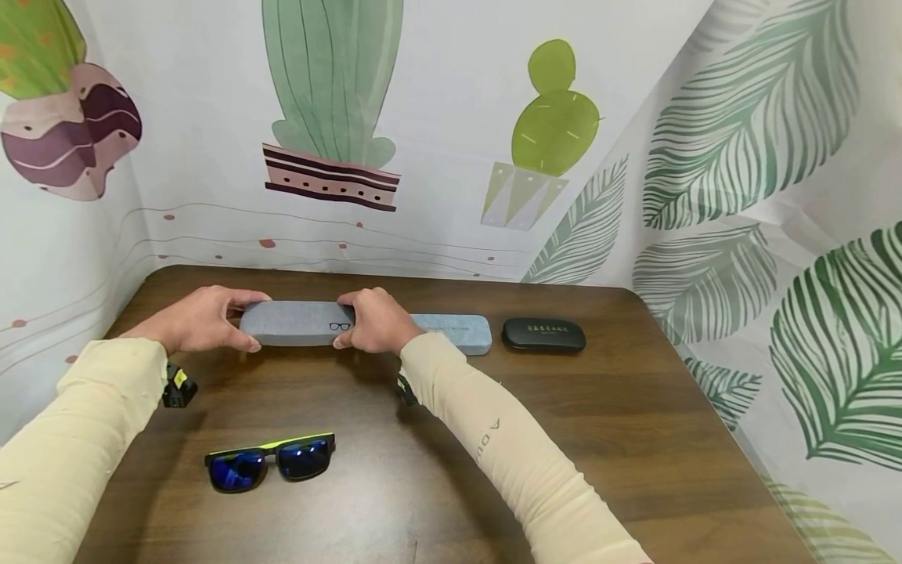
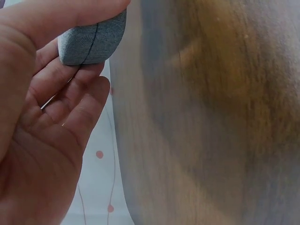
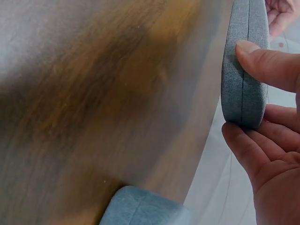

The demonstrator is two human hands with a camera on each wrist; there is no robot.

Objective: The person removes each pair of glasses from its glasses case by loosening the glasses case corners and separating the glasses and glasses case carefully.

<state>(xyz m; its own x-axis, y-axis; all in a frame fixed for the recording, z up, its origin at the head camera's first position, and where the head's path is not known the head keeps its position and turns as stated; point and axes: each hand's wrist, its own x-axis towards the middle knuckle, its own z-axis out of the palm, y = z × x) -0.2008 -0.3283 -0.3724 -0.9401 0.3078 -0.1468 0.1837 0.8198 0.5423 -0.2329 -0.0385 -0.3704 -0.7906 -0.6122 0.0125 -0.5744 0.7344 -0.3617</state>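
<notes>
A long grey-blue glasses case (image 1: pixel 289 323) with a small spectacles print lies between both hands near the back of the table. Its left end is held by the left hand (image 1: pixel 200 321), thumb on the near side and fingers behind. At the other end the right hand (image 1: pixel 377 321) pinches the case, thumb in front, fingers round the back. A seam runs along the case's side (image 3: pixel 243 70) in the right wrist view, and the lid is closed. Just right of that hand is a light blue glasses case (image 1: pixel 465 333), partly hidden by the wrist.
A black glasses case (image 1: pixel 543 338) sits farther right on the brown wooden table (image 1: pixel 634 439). Sunglasses (image 1: pixel 304 459) with dark blue lenses and yellow-green temples lie folded nearer the front left. Behind the table hangs a white cloth (image 1: pixel 451 157) printed with cacti and leaves.
</notes>
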